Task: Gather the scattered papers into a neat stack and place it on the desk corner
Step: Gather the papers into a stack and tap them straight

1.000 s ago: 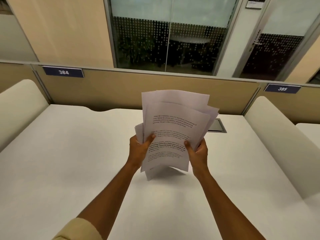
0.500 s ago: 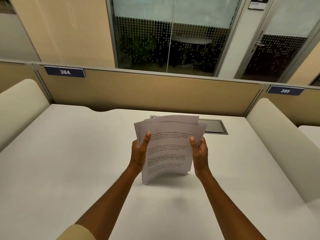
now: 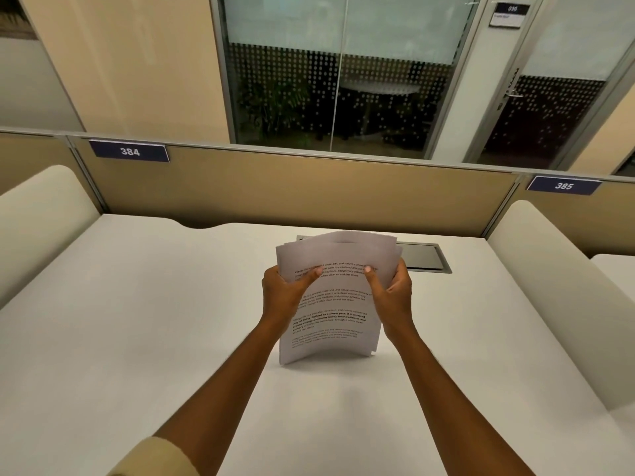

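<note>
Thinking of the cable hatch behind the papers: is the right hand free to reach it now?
Probably not: the right hand and left hand both grip the paper stack, which stands between them and the hatch.

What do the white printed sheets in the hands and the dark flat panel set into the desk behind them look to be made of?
White printed sheets: thin matte paper; they bow and curl between left hand and right hand. Dark flat panel: glossy, in a grey frame that looks like metal; the lid could be plastic or coated metal.
</note>
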A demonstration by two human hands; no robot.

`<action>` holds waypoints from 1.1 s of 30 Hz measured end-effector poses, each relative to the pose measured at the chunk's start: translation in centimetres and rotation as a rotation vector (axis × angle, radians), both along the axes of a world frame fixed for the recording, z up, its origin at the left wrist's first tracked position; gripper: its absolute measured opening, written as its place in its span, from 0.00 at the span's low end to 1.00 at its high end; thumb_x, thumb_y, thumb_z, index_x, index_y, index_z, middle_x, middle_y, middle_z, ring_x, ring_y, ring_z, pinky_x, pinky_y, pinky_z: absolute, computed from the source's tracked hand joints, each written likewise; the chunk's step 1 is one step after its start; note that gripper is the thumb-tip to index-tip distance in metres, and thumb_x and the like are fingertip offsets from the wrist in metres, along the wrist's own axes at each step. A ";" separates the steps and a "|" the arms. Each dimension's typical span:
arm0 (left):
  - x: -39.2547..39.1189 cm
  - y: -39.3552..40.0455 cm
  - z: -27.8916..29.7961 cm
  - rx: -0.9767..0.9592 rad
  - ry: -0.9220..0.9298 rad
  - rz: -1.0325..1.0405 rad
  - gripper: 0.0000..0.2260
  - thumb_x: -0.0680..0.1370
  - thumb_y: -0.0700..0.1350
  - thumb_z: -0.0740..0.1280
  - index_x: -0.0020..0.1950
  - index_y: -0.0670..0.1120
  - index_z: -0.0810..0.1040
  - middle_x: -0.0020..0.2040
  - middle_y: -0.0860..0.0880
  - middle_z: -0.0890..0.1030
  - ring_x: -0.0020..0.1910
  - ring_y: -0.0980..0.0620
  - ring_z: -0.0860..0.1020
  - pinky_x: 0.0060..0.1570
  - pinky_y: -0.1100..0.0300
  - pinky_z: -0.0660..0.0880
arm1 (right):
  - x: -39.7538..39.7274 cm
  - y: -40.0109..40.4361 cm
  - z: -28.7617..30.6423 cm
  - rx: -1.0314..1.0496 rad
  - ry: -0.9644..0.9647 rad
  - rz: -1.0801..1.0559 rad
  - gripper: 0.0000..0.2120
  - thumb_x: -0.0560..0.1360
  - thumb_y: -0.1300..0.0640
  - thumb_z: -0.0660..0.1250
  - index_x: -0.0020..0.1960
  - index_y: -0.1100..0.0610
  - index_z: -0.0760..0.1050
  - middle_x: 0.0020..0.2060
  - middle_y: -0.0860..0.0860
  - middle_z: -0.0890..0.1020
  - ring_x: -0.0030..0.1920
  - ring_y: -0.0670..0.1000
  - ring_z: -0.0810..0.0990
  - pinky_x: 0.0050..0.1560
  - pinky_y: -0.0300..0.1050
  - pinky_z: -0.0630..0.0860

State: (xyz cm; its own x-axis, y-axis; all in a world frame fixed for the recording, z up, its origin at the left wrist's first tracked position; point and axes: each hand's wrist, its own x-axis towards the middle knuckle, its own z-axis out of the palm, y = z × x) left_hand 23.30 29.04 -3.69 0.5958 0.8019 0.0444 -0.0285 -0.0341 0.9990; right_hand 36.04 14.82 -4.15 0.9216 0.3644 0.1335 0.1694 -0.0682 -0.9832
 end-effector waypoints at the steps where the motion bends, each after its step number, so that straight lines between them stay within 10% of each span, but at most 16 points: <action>1: 0.0 0.0 0.0 0.009 0.000 0.010 0.18 0.67 0.54 0.78 0.52 0.48 0.81 0.45 0.49 0.86 0.41 0.47 0.86 0.38 0.55 0.84 | -0.1 0.0 0.0 -0.004 0.001 -0.007 0.22 0.76 0.51 0.69 0.67 0.50 0.67 0.56 0.53 0.79 0.52 0.53 0.82 0.46 0.49 0.84; 7: 0.0 -0.8 1.0 0.018 0.009 0.193 0.24 0.67 0.72 0.63 0.38 0.51 0.79 0.34 0.52 0.84 0.32 0.51 0.83 0.29 0.61 0.79 | -0.7 -0.2 1.2 0.111 0.000 -0.046 0.23 0.71 0.40 0.68 0.59 0.52 0.69 0.51 0.53 0.81 0.50 0.54 0.83 0.43 0.45 0.83; 17: 0.4 -1.8 1.3 0.002 0.036 0.360 0.27 0.70 0.74 0.54 0.31 0.52 0.74 0.30 0.52 0.80 0.30 0.51 0.80 0.30 0.62 0.73 | -1.7 0.7 4.1 0.084 0.146 -0.291 0.33 0.66 0.23 0.54 0.49 0.51 0.71 0.37 0.45 0.79 0.37 0.44 0.79 0.28 0.32 0.72; 33: 0.8 -1.5 1.1 0.099 0.037 0.394 0.25 0.73 0.69 0.56 0.30 0.51 0.74 0.31 0.51 0.80 0.31 0.49 0.80 0.32 0.62 0.74 | -1.5 0.9 3.5 0.013 0.062 -0.311 0.13 0.73 0.39 0.56 0.42 0.49 0.70 0.34 0.47 0.79 0.34 0.45 0.79 0.27 0.32 0.70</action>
State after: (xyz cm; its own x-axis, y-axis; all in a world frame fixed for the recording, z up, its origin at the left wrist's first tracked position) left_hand 24.14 27.55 -2.57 0.2461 0.9622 0.1169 0.0414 -0.1309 0.9905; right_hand 34.56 15.76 -0.64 0.9951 0.0625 0.0763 0.0820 -0.0944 -0.9921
